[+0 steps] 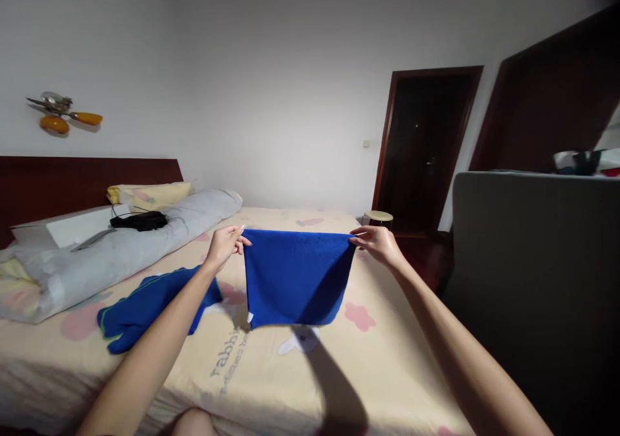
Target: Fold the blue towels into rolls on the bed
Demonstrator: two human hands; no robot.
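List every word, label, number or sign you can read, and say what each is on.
"rabbi": grey print on the pale yellow cartoon-patterned bed sheet; its end fades into the shadow of the blue terry cloth.
Smaller grey line below it: too blurred to read.
No other text.

Cloth (pixel 298 274) above bed (pixel 387 358), garment (pixel 140 307) left of it, stool (pixel 378 216) perhaps behind

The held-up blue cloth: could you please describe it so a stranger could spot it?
Over the cream-sheeted bed, the left hand and right hand pinch the blue cloth by its top corners. Unlike the crumpled blue garment nearby, it hangs flat.
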